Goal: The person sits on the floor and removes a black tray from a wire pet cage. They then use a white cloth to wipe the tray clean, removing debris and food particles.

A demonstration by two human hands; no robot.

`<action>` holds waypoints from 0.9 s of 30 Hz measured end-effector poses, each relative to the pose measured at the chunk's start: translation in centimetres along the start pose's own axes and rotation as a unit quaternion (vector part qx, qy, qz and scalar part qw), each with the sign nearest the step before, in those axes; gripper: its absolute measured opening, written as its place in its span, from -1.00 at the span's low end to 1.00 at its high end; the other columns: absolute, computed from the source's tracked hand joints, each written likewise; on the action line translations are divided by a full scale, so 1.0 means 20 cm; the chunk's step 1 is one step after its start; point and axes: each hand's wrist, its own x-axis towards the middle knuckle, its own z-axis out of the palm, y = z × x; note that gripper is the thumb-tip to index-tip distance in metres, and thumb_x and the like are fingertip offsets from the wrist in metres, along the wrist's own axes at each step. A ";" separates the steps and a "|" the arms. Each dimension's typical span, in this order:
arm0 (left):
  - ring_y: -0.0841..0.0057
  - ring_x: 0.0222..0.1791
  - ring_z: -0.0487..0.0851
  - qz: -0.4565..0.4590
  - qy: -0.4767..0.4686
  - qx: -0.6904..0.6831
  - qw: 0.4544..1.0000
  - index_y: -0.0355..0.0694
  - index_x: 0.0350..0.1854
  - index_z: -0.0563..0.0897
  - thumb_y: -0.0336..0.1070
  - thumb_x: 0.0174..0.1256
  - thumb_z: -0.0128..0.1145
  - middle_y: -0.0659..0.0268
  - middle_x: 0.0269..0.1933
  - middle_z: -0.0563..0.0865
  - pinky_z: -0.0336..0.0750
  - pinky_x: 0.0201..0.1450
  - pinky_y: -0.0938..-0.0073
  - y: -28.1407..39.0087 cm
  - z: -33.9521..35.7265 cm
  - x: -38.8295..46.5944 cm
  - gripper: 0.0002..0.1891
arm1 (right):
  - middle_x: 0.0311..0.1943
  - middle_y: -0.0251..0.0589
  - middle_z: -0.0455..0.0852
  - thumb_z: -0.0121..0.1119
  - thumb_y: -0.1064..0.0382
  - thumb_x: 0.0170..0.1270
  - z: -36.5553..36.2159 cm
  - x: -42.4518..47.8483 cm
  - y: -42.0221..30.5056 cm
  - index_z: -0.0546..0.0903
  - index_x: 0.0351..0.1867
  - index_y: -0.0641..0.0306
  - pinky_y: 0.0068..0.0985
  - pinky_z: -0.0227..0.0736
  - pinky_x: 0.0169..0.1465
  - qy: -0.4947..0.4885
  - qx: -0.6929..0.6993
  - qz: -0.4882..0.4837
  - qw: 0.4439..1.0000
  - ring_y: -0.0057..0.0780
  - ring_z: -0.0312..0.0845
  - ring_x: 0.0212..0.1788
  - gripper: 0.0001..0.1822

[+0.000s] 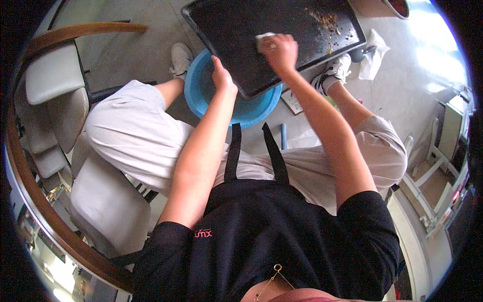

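Note:
A large black rectangular tray (241, 41) with a raised rim lies tilted above a blue plastic basin (196, 94) on the floor. Its near left edge is gripped by my left hand (224, 77), the thumb over the rim. My right hand (281, 53), slightly blurred, presses a crumpled white cloth or tissue (264, 36) on the tray's surface. Brown and orange crumbs (328, 22) are scattered over the tray's right part. Much of the basin's inside is hidden under the tray.
Cushioned seats (109, 204) and a curved wooden edge (94, 28) are at the left. A white plastic bag (371, 56) lies on the floor right of my shoe (339, 68). A brown bin-like container (377, 7) stands beyond the tray. A white metal frame (422, 188) is at the right.

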 end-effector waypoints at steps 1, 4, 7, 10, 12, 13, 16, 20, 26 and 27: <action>0.20 0.17 0.61 -0.006 -0.006 -0.003 1.000 -0.52 0.31 0.40 0.37 0.40 -0.04 0.00 0.24 0.58 0.48 0.28 0.23 0.00 0.01 0.00 -0.12 | -0.37 -0.33 0.73 0.35 0.15 -0.03 0.06 -0.02 -0.09 0.77 -0.38 -0.04 -0.21 0.43 -0.19 -0.015 0.052 0.000 0.999 -0.21 0.58 -0.21 -0.86; 0.23 0.15 0.62 -0.002 -0.039 -0.024 0.999 -0.51 0.29 0.42 0.36 0.42 -0.07 0.02 0.23 0.59 0.49 0.25 0.26 -0.03 -0.04 0.06 -0.14 | -0.31 -0.39 0.72 0.34 0.19 -0.05 0.12 -0.06 -0.41 0.78 -0.37 -0.11 -0.26 0.41 -0.12 -0.126 0.046 0.019 0.991 -0.30 0.56 -0.14 -0.85; 0.26 0.11 0.64 0.027 -0.031 0.021 0.999 -0.52 0.25 0.47 0.34 0.44 -0.08 0.04 0.20 0.62 0.52 0.21 0.28 -0.03 -0.02 0.02 -0.17 | -0.27 -0.45 0.71 0.31 0.22 -0.03 0.13 -0.08 -0.45 0.78 -0.37 -0.14 -0.29 0.38 -0.08 -0.099 0.096 0.007 0.990 -0.35 0.54 -0.15 -0.85; 0.24 0.09 0.66 0.033 0.024 0.055 0.998 -0.56 0.20 0.50 0.34 0.43 -0.05 0.02 0.19 0.63 0.55 0.17 0.29 0.03 0.06 -0.09 -0.17 | -0.28 -0.48 0.71 0.30 0.22 0.01 0.14 -0.04 -0.23 0.78 -0.32 -0.17 -0.27 0.39 -0.16 -0.076 0.048 -0.035 0.995 -0.33 0.55 -0.19 -0.82; 0.22 0.09 0.66 0.032 0.051 0.063 0.996 -0.58 0.20 0.49 0.33 0.42 -0.03 0.00 0.19 0.63 0.55 0.18 0.29 0.04 0.08 -0.11 -0.16 | -0.35 -0.37 0.70 0.30 0.18 0.03 0.16 -0.02 0.04 0.78 -0.37 -0.14 -0.25 0.42 -0.22 -0.040 0.010 -0.014 0.999 -0.26 0.58 -0.23 -0.88; 0.21 0.09 0.66 0.026 0.052 0.052 0.997 -0.60 0.19 0.48 0.35 0.39 0.00 -0.03 0.19 0.62 0.53 0.20 0.29 0.04 0.08 -0.12 -0.13 | -0.35 -0.33 0.71 0.30 0.19 0.04 0.15 -0.01 0.18 0.78 -0.37 -0.12 -0.22 0.45 -0.24 -0.038 -0.009 -0.003 0.999 -0.23 0.58 -0.24 -0.88; 0.21 0.11 0.66 0.019 0.090 0.083 0.992 -0.62 0.20 0.47 0.36 0.37 0.02 -0.06 0.19 0.62 0.50 0.24 0.30 0.02 0.03 -0.06 -0.11 | -0.28 -0.33 0.75 0.37 0.18 -0.02 0.05 -0.02 0.60 0.78 -0.34 -0.06 -0.25 0.53 -0.16 -0.004 -0.078 0.031 0.996 -0.19 0.62 -0.23 -0.85; 0.19 0.17 0.62 0.015 0.080 0.107 0.991 -0.64 0.22 0.45 0.37 0.35 0.03 -0.07 0.23 0.59 0.46 0.28 0.31 0.04 0.05 -0.09 -0.08 | -0.21 -0.35 0.79 0.31 -0.02 0.13 -0.08 -0.03 1.04 0.79 -0.25 -0.12 -0.30 0.54 -0.10 -0.038 -0.207 0.162 0.964 -0.22 0.64 -0.14 -0.79; 0.18 0.23 0.58 0.010 0.085 0.098 0.991 -0.56 0.28 0.43 0.38 0.35 0.03 -0.03 0.30 0.54 0.46 0.30 0.27 0.05 0.06 -0.09 -0.09 | -0.24 -0.17 0.78 0.22 -0.01 0.25 -0.13 0.11 0.73 0.79 -0.17 0.02 -0.25 0.52 -0.01 -0.069 -0.003 0.213 0.975 -0.09 0.66 -0.12 -0.73; 0.18 0.23 0.58 0.015 0.067 0.082 0.994 -0.54 0.29 0.43 0.38 0.35 0.02 -0.03 0.30 0.54 0.46 0.30 0.26 0.03 0.04 -0.06 -0.10 | -0.25 -0.13 0.78 0.28 0.08 0.18 -0.11 0.12 0.61 0.79 -0.18 0.03 -0.24 0.54 -0.04 -0.049 0.022 0.134 0.990 -0.08 0.67 -0.14 -0.76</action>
